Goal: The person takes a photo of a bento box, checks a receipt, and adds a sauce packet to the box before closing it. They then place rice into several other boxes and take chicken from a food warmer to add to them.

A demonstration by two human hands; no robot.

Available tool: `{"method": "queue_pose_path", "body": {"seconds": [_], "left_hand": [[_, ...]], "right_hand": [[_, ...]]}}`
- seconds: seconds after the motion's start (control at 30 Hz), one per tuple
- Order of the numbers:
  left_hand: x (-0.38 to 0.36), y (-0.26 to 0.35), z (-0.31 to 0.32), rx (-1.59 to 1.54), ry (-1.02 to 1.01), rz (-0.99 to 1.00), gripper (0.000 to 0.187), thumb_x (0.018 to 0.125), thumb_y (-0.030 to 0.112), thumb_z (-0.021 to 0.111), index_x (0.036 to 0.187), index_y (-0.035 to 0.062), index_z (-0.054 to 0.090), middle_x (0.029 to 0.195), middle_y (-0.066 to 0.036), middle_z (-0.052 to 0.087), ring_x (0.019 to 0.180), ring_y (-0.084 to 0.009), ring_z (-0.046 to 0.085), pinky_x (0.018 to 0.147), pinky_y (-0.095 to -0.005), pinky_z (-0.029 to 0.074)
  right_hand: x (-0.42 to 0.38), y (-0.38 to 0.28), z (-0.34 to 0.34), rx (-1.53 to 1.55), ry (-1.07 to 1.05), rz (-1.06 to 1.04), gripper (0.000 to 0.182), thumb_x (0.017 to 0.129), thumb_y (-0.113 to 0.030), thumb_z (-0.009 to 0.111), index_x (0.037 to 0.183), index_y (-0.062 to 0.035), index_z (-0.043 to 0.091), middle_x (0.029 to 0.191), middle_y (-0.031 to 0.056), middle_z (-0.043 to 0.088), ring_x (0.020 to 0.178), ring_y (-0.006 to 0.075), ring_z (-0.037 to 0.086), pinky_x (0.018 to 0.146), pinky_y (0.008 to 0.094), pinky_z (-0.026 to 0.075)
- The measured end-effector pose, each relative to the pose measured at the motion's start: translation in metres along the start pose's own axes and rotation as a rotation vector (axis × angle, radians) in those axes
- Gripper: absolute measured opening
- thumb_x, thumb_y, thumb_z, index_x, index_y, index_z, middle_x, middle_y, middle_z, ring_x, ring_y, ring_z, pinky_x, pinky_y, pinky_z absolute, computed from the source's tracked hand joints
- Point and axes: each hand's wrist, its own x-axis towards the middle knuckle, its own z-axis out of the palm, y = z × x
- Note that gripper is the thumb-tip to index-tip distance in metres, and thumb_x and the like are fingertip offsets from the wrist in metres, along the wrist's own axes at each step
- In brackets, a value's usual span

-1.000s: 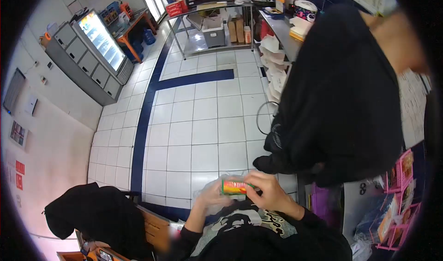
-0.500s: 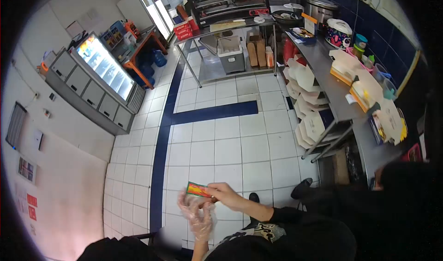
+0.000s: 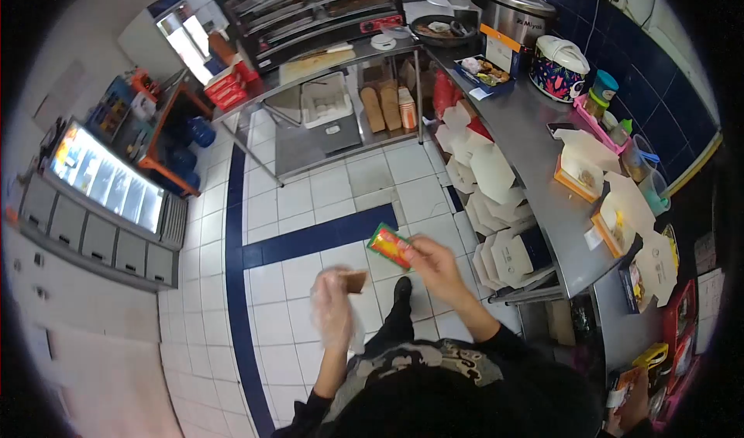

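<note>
My left hand (image 3: 332, 302), in a clear plastic glove, is closed around a small flat brown piece (image 3: 355, 281) whose kind I cannot make out. My bare right hand (image 3: 435, 269) pinches a red, yellow and green sauce sachet (image 3: 390, 246) by one end. Both hands are in front of my body above the tiled floor, a short gap apart. The sachet is held tilted, its printed face up.
On my right a steel counter (image 3: 535, 140) bears open food boxes (image 3: 581, 171), a rice cooker (image 3: 558, 70) and a pan (image 3: 443, 31). Folded boxes (image 3: 508, 256) fill the shelf below. A steel table (image 3: 271, 93) stands ahead. Bottom right, another person's hand (image 3: 634, 403) shows.
My hands have moved apart, the right one carrying the sachet to the right and up. The brown piece now shows in my left hand. The view has turned right and moved nearer the counter.
</note>
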Motion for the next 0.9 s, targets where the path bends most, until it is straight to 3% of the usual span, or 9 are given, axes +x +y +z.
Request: {"method": "queue_pose_path", "body": {"seconds": [0.13, 0.23, 0.37, 0.43, 0.53, 0.6, 0.63, 0.7, 0.9], "left_hand": [[0.131, 0.019, 0.093, -0.287, -0.307, -0.028, 0.013, 0.096, 0.014, 0.048, 0.101, 0.0024, 0.048, 0.089, -0.008, 0.057, 0.079, -0.0146, 0.056, 0.07, -0.0267, 0.048], [0.221, 0.01, 0.178, -0.524, -0.528, 0.03, 0.027, 0.093, 0.014, 0.054, 0.111, 0.0055, 0.036, 0.087, -0.01, 0.056, 0.077, -0.0139, 0.054, 0.07, -0.0259, 0.047], [0.336, 0.001, 0.309, -0.61, -0.734, -0.158, 0.027, 0.092, 0.015, 0.055, 0.111, 0.008, 0.038, 0.086, -0.008, 0.055, 0.077, -0.0119, 0.053, 0.066, -0.0262, 0.046], [0.397, 0.01, 0.376, -0.307, -0.883, 0.056, 0.023, 0.091, 0.015, 0.057, 0.106, 0.0094, 0.042, 0.083, -0.005, 0.056, 0.075, -0.0108, 0.053, 0.063, -0.0269, 0.043], [0.474, -0.02, 0.512, -0.404, -0.912, 0.089, 0.024, 0.087, 0.015, 0.061, 0.106, 0.009, 0.047, 0.077, -0.004, 0.056, 0.07, -0.0092, 0.051, 0.058, -0.0269, 0.041], [0.514, 0.019, 0.565, 0.141, -0.961, 0.135, 0.034, 0.086, 0.023, 0.061, 0.114, 0.0086, 0.05, 0.074, -0.009, 0.06, 0.067, -0.0142, 0.058, 0.057, -0.0312, 0.045], [0.535, 0.01, 0.594, 0.149, -0.984, 0.134, 0.034, 0.086, 0.023, 0.061, 0.114, 0.0086, 0.05, 0.074, -0.009, 0.06, 0.067, -0.0142, 0.058, 0.057, -0.0312, 0.045], [0.573, -0.016, 0.646, 0.549, -0.742, 0.769, 0.048, 0.085, 0.034, 0.059, 0.126, 0.01, 0.046, 0.079, -0.016, 0.064, 0.067, -0.0241, 0.063, 0.057, -0.0376, 0.049], [0.629, -0.087, 0.693, 0.668, -0.82, 1.011, 0.045, 0.084, 0.03, 0.057, 0.127, 0.0159, 0.048, 0.077, -0.016, 0.064, 0.065, -0.0328, 0.063, 0.057, -0.0456, 0.051]], "right_hand": [[0.097, 0.006, -0.071, 0.268, 0.023, 0.073, 0.011, 0.089, -0.007, 0.057, 0.081, 0.0002, 0.055, 0.087, 0.0051, 0.057, 0.076, 0.0172, 0.062, 0.064, 0.0304, 0.052], [0.144, 0.03, -0.136, 0.614, 0.311, 0.172, 0.012, 0.086, -0.002, 0.059, 0.097, -0.0015, 0.056, 0.09, 0.01, 0.061, 0.082, 0.0211, 0.063, 0.067, 0.0347, 0.054], [0.199, 0.043, -0.213, 0.576, 0.597, 0.234, 0.022, 0.086, -0.002, 0.058, 0.107, -0.0016, 0.054, 0.093, 0.0095, 0.061, 0.085, 0.0209, 0.064, 0.067, 0.035, 0.055], [0.228, 0.064, -0.252, 0.571, 0.701, 0.226, 0.03, 0.086, -0.001, 0.058, 0.116, -0.0004, 0.05, 0.097, 0.0084, 0.06, 0.087, 0.0198, 0.064, 0.071, 0.0339, 0.056], [0.275, 0.109, -0.31, 0.435, 0.763, 0.209, 0.032, 0.087, -0.003, 0.057, 0.118, -0.0006, 0.05, 0.098, 0.0087, 0.062, 0.088, 0.0193, 0.064, 0.075, 0.0365, 0.057], [0.317, 0.127, -0.347, 0.46, 0.801, 0.236, 0.029, 0.087, -0.004, 0.057, 0.115, -0.0013, 0.051, 0.098, 0.0078, 0.062, 0.086, 0.0179, 0.063, 0.076, 0.0363, 0.057], [0.341, 0.13, -0.362, 0.486, 0.822, 0.264, 0.026, 0.087, -0.005, 0.058, 0.112, -0.0019, 0.052, 0.098, 0.0069, 0.061, 0.085, 0.0165, 0.063, 0.076, 0.0361, 0.057], [0.387, 0.129, -0.386, 0.434, 0.884, 0.267, 0.022, 0.087, -0.006, 0.059, 0.108, -0.0031, 0.053, 0.096, 0.0059, 0.062, 0.083, 0.0151, 0.063, 0.075, 0.0344, 0.056], [0.468, 0.16, -0.446, 0.017, 0.973, 0.285, 0.015, 0.085, -0.006, 0.063, 0.097, -0.0059, 0.054, 0.086, 0.0035, 0.062, 0.076, 0.0111, 0.061, 0.067, 0.0273, 0.052]]}}
